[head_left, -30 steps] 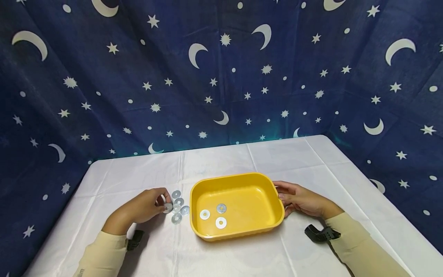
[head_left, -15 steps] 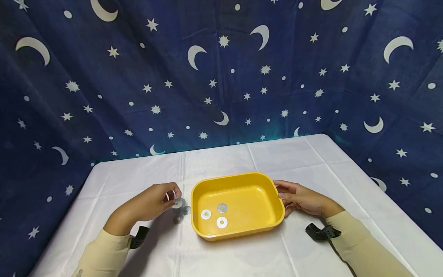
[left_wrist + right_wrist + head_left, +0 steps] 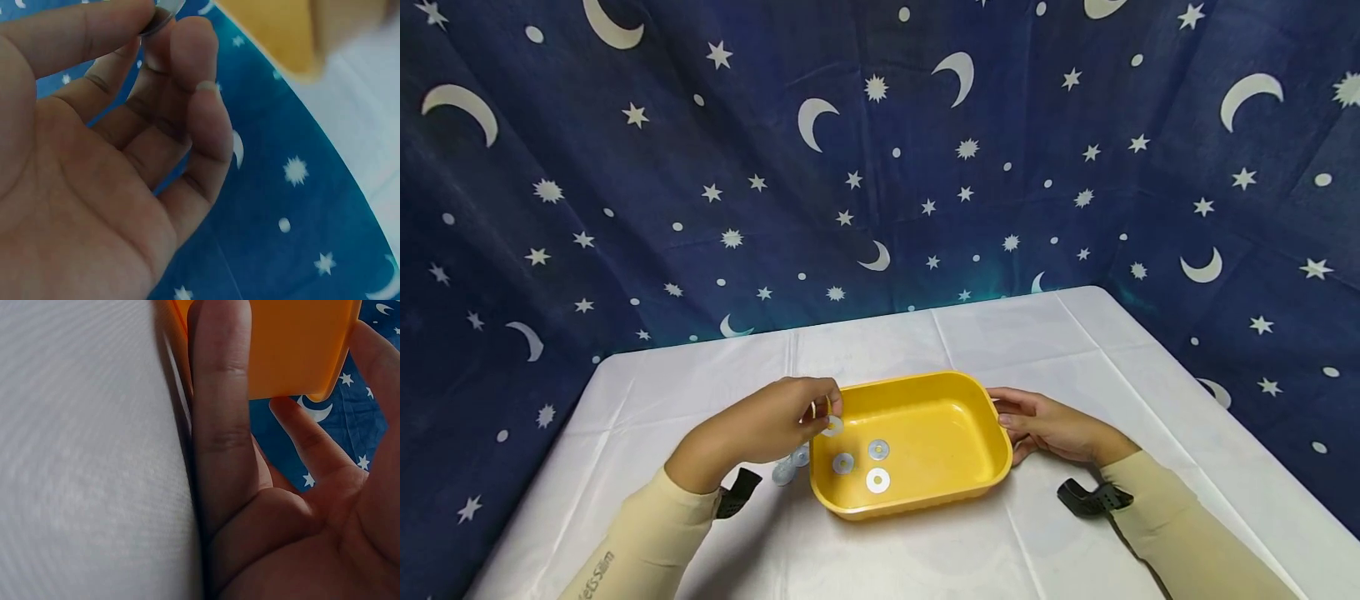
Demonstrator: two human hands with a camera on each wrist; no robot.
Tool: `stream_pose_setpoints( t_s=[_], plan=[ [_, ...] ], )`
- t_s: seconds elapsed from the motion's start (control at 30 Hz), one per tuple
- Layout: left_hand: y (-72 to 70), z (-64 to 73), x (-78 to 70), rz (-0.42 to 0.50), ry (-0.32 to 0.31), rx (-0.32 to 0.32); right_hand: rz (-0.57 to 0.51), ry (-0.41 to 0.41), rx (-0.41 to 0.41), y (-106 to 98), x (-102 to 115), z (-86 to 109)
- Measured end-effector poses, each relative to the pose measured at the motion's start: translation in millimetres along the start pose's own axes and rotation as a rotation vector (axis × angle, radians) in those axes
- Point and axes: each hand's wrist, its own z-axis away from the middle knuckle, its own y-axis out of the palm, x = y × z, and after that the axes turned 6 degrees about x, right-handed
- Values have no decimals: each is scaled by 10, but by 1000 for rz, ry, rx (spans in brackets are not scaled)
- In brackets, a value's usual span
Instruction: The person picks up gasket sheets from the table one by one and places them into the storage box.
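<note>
Head view: pinched washer (image 3: 838, 427) looks flat, silvery, ring-shaped, apparently metal.

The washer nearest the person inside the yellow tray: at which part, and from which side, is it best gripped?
Probably pinch the washer by its outer edge, coming from above: it lies flat inside the yellow tray, apart from the washer behind it, and the tray's raised walls hinder a low sideways approach.

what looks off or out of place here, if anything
Nothing stands out: three metal washers lie flat in the yellow tray, the left hand pinches another washer near its left rim, and the right hand touches the opposite end. Loose washers sit beside the tray, partly hidden.
</note>
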Motion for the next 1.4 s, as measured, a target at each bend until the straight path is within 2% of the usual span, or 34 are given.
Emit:
stream_pose_setpoints(
  t_s=[0.27,0.57,0.9,1.03,1.13,1.27,1.4],
  plan=[
    [123,-325,-201,-29,74,75,11,27,-32,1,7,-2],
    [210,-592,-208,16,87,146,3,23,-18,-13,11,-5],
    [290,-725,-150,71,73,203,-3,31,-26,-2,8,-9],
    [322,-756,-161,56,60,221,0,31,-29,2,19,-5],
    [357,-775,-200,47,53,260,-2,30,-26,1,18,-4],
    [391,-816,-273,-17,66,303,4,36,-38,-8,15,-8],
    [423,-870,-320,-98,75,320,6,33,-37,-8,9,-7]
  ],
)
